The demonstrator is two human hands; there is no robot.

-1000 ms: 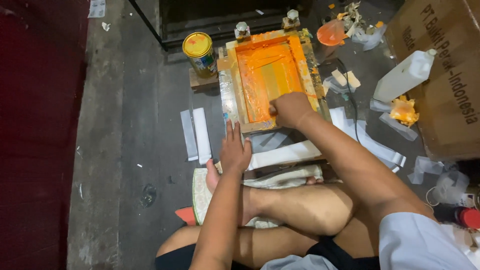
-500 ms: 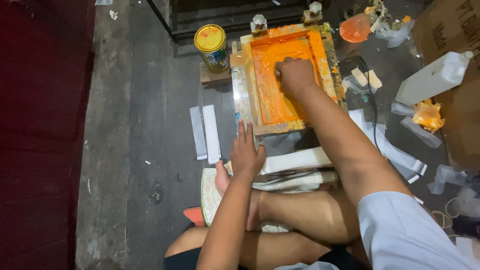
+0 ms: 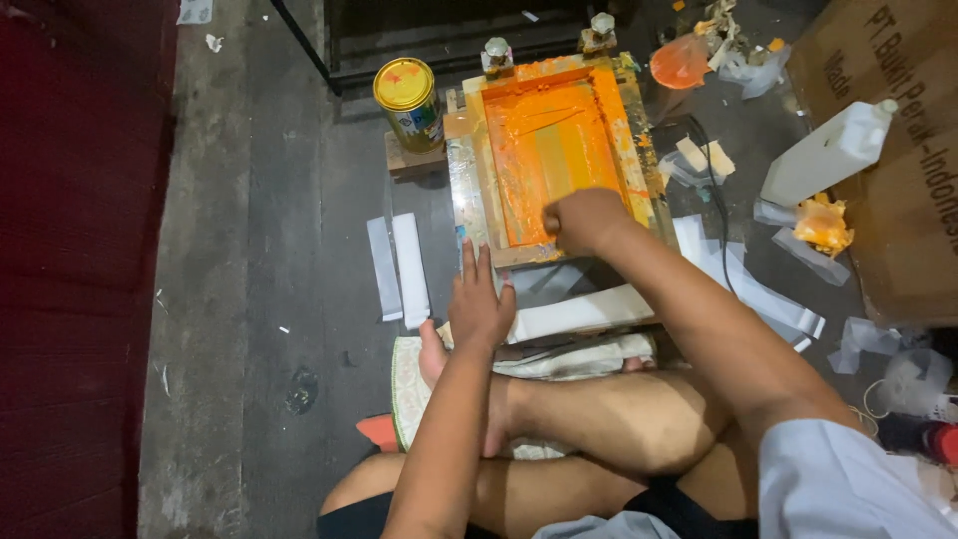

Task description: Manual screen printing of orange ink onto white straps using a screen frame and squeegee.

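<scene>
A wooden screen-printing frame (image 3: 472,185) lies on the floor ahead of my crossed legs, its mesh (image 3: 549,150) coated in wet orange ink. My right hand (image 3: 589,220) is a closed fist at the near end of the mesh, gripping a squeegee that is almost wholly hidden beneath it. My left hand (image 3: 479,304) lies flat, fingers together and pointing forward, with its fingertips at the frame's near left corner. Two metal clamps (image 3: 496,50) hold the far edge.
A yellow-lidded paint can (image 3: 407,100) stands left of the frame. White strips (image 3: 399,265) lie on the grey floor. On the right are a white plastic bottle (image 3: 828,155), a cardboard box (image 3: 898,200), ink-stained scraps (image 3: 823,225) and more strips (image 3: 758,294).
My right hand pushed to the far half of the mesh, then pulled back to the near end, leaving streaks in the ink. My left hand stayed at the frame's corner.
</scene>
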